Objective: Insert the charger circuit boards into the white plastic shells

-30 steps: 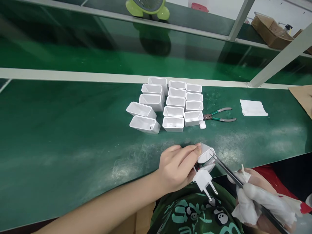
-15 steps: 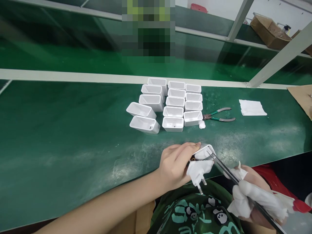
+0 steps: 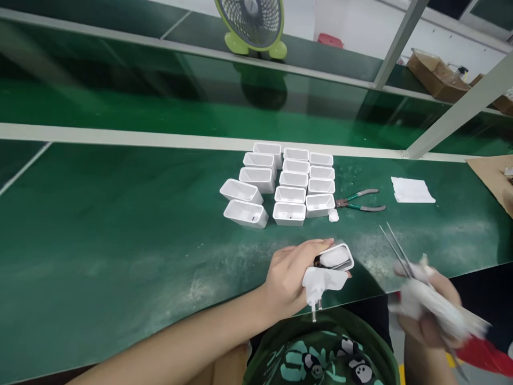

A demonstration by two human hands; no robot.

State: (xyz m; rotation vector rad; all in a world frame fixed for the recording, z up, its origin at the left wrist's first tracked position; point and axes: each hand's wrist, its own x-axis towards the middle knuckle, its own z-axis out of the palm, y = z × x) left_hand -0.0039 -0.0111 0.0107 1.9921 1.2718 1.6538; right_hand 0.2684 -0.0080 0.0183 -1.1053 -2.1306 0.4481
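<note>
My left hand [image 3: 289, 275] grips a white plug adapter housing [image 3: 349, 258], its open end turned to the right. Inside the housing shows a white lump with dark parts beside it. A white plug piece with two metal pins [image 3: 325, 279] hangs at its lower side, pins downward. Off to the right, my blurred right hand [image 3: 430, 305], with white wrapping on its fingers, is closed on metal tweezers [image 3: 395, 246]. The tweezer tips are parted, with nothing visible between them, and point up and away from the housing. Some white and red material by that hand is too blurred to name.
Rows of white open plastic cases [image 3: 294, 179] stand on the green table [image 3: 132, 230]. Right of them lie green-handled pliers [image 3: 360, 200], a small white lump [image 3: 333, 215] and a white paper [image 3: 412, 190]. Behind are a frame rail [image 3: 160, 143] and a fan [image 3: 252, 27].
My right hand has drawn the tweezers out of the housing and away to the right, tips now upward. My left hand keeps the housing nearly in place, slightly turned.
</note>
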